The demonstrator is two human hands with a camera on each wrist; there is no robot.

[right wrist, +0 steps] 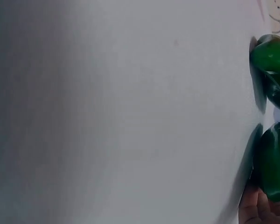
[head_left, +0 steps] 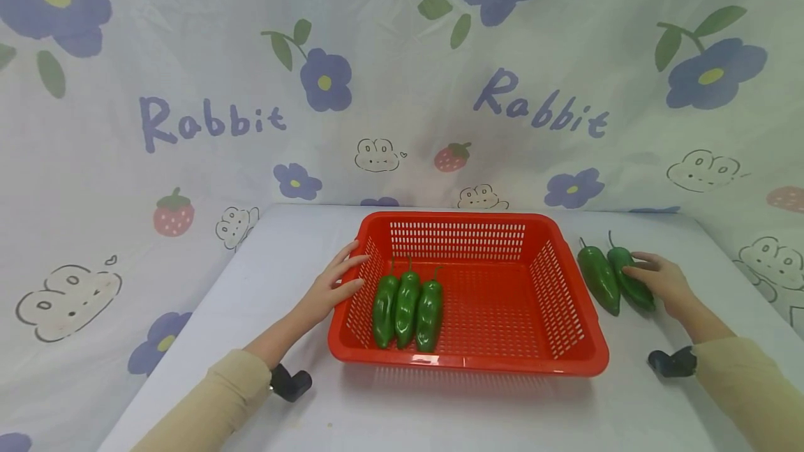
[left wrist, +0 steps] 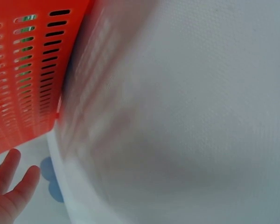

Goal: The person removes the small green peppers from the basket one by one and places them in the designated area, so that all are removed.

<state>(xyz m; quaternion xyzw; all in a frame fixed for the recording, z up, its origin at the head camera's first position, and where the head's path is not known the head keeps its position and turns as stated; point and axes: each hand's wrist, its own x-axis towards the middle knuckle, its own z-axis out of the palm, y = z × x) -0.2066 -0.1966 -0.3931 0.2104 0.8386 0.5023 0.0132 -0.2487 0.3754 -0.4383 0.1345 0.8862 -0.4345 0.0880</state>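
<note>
Peppers (head_left: 407,309): three lie in the basket (head_left: 521,366), two outside, right; right hand (head_left: 668,284) grips one, straight-fingered left hand (head_left: 330,287) touches the basket.

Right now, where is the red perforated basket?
In the head view, the red perforated basket sits on the white table, between the left hand at its left and two green peppers to its right.

The red basket (head_left: 467,363), perforated and open-topped, sits upright, its left rim touched by the left hand (head_left: 329,288); inside, along its left side, three glossy green peppers (head_left: 407,309) lie side by side, stems pointing away. Just right of the basket, the inner pepper (head_left: 599,279) lies slantwise beside the similarly angled outer pepper (head_left: 638,291), which the right hand (head_left: 671,286) grips.
</note>
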